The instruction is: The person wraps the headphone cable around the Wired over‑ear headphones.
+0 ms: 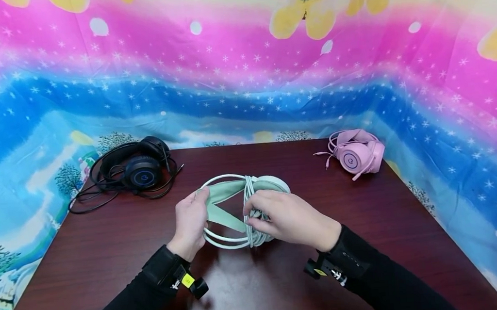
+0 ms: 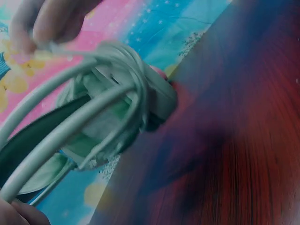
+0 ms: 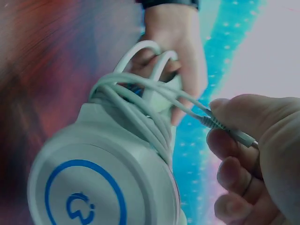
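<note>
A pale green headset (image 1: 225, 219) is held up over the middle of the table, its ear cups to the right and its headband to the left. My left hand (image 1: 191, 223) grips the headband end, thumb on top. Several turns of the headset's cable (image 3: 140, 110) wrap around the band beside the ear cups. My right hand (image 1: 286, 215) pinches the plug end of the cable (image 3: 220, 125) between thumb and forefinger, and a length of cable runs from there to the wrapped turns. In the right wrist view, an ear cup (image 3: 133, 164) shows a blue ring and logo.
A black headset (image 1: 142, 172) with a loose cable lies at the table's back left. At the back right lies a pink headset (image 1: 358, 153), its cable wound around it. A printed cloth (image 1: 233, 78) hangs behind and beside the dark wooden table (image 1: 119, 243).
</note>
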A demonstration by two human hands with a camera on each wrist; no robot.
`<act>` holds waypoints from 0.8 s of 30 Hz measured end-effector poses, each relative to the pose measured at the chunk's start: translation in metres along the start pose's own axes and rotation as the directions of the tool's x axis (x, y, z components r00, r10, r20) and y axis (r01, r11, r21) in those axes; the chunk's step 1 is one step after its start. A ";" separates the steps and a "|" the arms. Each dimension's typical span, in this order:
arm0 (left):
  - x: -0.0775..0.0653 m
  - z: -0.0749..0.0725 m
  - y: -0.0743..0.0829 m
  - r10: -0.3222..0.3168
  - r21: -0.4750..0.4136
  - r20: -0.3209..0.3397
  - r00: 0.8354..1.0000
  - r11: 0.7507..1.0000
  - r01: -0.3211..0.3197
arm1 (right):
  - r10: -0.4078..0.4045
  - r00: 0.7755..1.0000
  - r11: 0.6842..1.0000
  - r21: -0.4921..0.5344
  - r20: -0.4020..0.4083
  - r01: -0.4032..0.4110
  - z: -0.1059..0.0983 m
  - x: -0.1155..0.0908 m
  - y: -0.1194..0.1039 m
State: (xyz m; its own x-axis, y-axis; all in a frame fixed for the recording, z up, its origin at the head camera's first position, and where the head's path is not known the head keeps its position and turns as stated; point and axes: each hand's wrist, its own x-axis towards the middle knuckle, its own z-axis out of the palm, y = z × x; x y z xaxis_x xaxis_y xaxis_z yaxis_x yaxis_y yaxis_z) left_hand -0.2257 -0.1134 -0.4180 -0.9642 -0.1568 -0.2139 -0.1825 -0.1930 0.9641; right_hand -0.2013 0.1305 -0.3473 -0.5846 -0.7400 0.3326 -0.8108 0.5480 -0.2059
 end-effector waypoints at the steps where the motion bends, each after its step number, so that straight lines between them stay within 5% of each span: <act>1: -0.001 0.001 0.000 0.000 0.002 0.003 1.000 1.000 0.000 | 0.013 1.000 1.000 -0.021 0.011 -0.013 0.003 0.001 0.002; 9: -0.006 0.005 -0.003 -0.021 -0.080 0.011 1.000 0.997 0.021 | 0.020 0.999 0.995 -0.100 0.049 -0.015 0.023 0.010 0.008; 19: -0.008 0.007 0.001 -0.045 -0.140 0.036 0.998 0.989 0.050 | -0.189 0.982 0.966 -0.182 -0.007 0.185 0.027 0.008 0.017; 24: -0.004 0.002 0.002 -0.071 -0.136 0.029 0.997 0.988 0.075 | -0.169 0.984 0.973 -0.151 0.053 0.176 0.024 -0.002 0.022</act>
State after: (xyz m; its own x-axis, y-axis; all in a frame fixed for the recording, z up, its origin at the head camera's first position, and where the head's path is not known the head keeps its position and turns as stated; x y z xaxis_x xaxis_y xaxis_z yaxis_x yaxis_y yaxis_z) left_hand -0.2229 -0.1116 -0.4151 -0.9538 -0.1149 -0.2776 -0.2260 -0.3343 0.9150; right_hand -0.2185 0.1345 -0.3741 -0.4396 -0.8419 0.3130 -0.8868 0.4621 -0.0025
